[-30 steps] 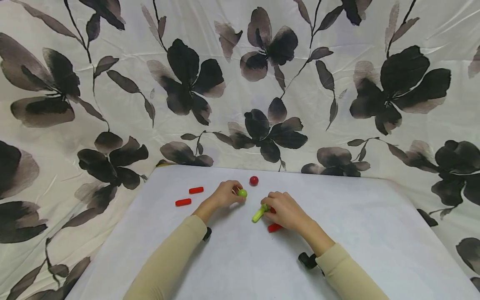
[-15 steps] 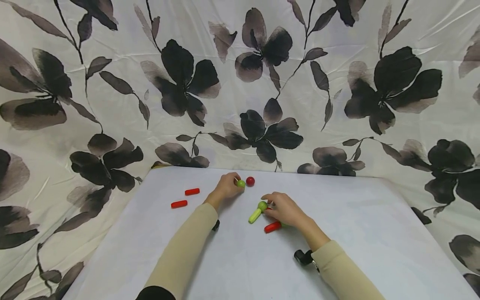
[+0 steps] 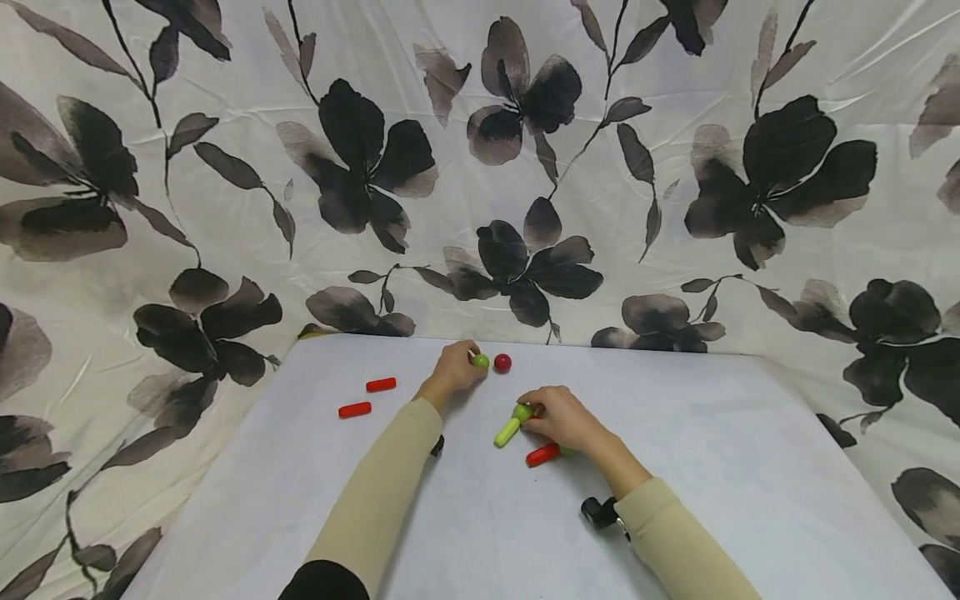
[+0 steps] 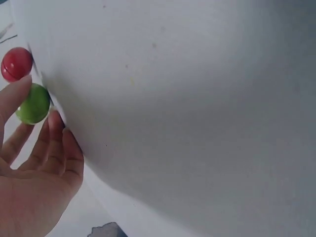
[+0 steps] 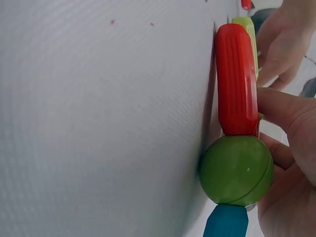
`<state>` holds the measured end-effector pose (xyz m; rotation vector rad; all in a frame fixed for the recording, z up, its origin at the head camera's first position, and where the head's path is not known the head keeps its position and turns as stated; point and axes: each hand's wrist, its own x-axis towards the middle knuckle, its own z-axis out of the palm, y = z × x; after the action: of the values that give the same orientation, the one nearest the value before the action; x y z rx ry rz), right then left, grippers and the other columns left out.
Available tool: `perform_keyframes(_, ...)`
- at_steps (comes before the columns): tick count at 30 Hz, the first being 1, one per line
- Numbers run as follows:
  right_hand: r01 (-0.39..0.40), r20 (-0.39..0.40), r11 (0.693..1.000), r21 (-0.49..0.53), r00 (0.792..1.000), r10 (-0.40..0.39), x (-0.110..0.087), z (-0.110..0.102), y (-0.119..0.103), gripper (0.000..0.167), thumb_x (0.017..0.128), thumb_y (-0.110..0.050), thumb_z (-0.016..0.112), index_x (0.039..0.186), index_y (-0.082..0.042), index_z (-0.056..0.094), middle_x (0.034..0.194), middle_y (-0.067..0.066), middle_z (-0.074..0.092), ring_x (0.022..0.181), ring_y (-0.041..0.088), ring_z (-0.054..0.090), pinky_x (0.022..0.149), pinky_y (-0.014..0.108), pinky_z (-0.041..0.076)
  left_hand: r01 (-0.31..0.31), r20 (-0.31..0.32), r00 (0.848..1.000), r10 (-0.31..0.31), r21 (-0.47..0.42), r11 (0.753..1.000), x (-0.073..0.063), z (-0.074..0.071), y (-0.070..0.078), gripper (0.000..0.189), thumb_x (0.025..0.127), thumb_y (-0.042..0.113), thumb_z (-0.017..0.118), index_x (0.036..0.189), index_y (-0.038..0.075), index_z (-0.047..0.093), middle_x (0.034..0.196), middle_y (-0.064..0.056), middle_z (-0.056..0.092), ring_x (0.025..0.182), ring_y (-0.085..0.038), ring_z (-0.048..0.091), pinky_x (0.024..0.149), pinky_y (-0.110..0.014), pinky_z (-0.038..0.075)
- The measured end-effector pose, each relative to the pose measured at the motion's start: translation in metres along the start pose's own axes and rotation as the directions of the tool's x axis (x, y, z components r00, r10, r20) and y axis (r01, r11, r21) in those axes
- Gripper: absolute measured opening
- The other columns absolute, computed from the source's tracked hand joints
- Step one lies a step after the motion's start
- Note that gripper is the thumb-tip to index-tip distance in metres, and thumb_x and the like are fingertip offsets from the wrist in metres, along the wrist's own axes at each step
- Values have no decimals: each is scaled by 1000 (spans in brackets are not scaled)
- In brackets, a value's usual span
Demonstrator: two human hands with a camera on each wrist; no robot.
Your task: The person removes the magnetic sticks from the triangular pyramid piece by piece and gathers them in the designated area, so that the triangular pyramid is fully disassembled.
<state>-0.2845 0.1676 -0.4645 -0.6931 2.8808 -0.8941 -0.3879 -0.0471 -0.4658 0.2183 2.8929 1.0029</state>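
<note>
Near the far edge of the table, my left hand (image 3: 459,367) pinches a green ball (image 4: 33,103) between thumb and fingers. A red ball (image 3: 502,363) lies just to its right, a small gap between them. My right hand (image 3: 566,417) pinches another green ball (image 3: 522,412) at the end of a yellow-green rod (image 3: 507,432). Nearer the wrist, a ribbed red rod (image 5: 237,79) meets a third green ball (image 5: 237,170), which has a blue rod (image 5: 226,222) on its other side. The right hand covers part of this joined group in the head view.
Two loose red rods (image 3: 381,384) (image 3: 355,410) lie on the left part of the white table (image 3: 480,533). A floral cloth (image 3: 420,275) hangs behind the table's far edge. Dark wrist cameras (image 3: 600,512) sit under the forearms.
My left hand has carried its green ball away from me, to beside the red ball. The right hand's fingers lifted briefly from its green ball and closed on it again.
</note>
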Motion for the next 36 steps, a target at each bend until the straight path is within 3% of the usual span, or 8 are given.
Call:
perform_keyframes(6, -8, -6, 1000, 14, 1000, 8, 0, -1, 0, 32, 86, -7, 82, 117, -3, 74, 97, 4, 72, 83, 13, 60, 77, 31, 54, 6, 11, 1000, -7, 52, 999, -6, -6, -3, 56, 91, 19, 77, 139, 2, 53, 128, -18, 61, 120, -32, 57, 104, -46, 46)
perform_keyframes(10, -38, -4, 999, 32, 999, 38, 2, 1, -1, 31, 86, -8, 83, 116, -4, 75, 97, 3, 72, 83, 13, 61, 77, 30, 54, -8, 16, 1000, 7, 74, 997, -17, -15, -7, 61, 91, 21, 77, 143, 2, 50, 132, -18, 58, 124, -33, 55, 106, -46, 45)
perform_keyframes(16, -68, -12, 997, 45, 998, 68, 3, 1, 0, 31, 85, -9, 83, 115, -5, 76, 99, 1, 72, 85, 13, 62, 80, 31, 54, -111, 50, 993, 106, 103, 988, -42, -25, -9, 57, 91, 23, 78, 138, 0, 55, 124, -18, 60, 115, -32, 58, 100, -46, 48)
perform_keyframes(19, -67, -12, 997, 45, 998, 68, 3, 0, 0, 32, 85, -9, 84, 115, -5, 76, 98, 1, 72, 85, 12, 61, 79, 31, 54, -167, 119, 981, 156, 89, 982, -57, -25, -7, 46, 92, 24, 77, 128, 0, 62, 112, -13, 65, 102, -27, 60, 91, -42, 51)
perform_keyframes(22, -71, -5, 996, 53, 997, 72, 3, -1, 0, 32, 85, -10, 83, 116, -5, 76, 99, 1, 72, 84, 12, 61, 78, 30, 54, -205, 215, 957, 194, 30, 978, -73, -26, -1, 37, 94, 25, 76, 120, 0, 67, 98, -6, 65, 89, -21, 59, 81, -35, 51)
perform_keyframes(29, -71, -7, 996, 58, 997, 72, 4, -4, 2, 32, 85, -10, 84, 116, -4, 76, 100, 3, 73, 83, 12, 61, 78, 30, 55, -248, 361, 898, 251, -54, 967, -91, -14, 12, 32, 96, 32, 72, 112, 4, 72, 90, 2, 68, 83, -13, 59, 75, -29, 50)
perform_keyframes(32, -70, -7, 996, 58, 997, 71, 3, -4, 3, 32, 85, -9, 84, 115, -3, 76, 100, 4, 74, 83, 12, 62, 78, 30, 55, -235, 389, 887, 248, -80, 969, -94, -6, 13, 28, 95, 30, 74, 107, 4, 73, 87, 3, 70, 79, -11, 59, 71, -26, 48)
perform_keyframes(36, -69, -2, 996, 61, 998, 69, 4, -3, 3, 33, 85, -10, 84, 116, -4, 76, 101, 3, 74, 83, 10, 63, 79, 29, 55, -209, 390, 892, 229, -95, 973, -97, 0, 15, 23, 94, 25, 75, 102, 4, 75, 80, 3, 69, 71, -10, 55, 65, -23, 44)
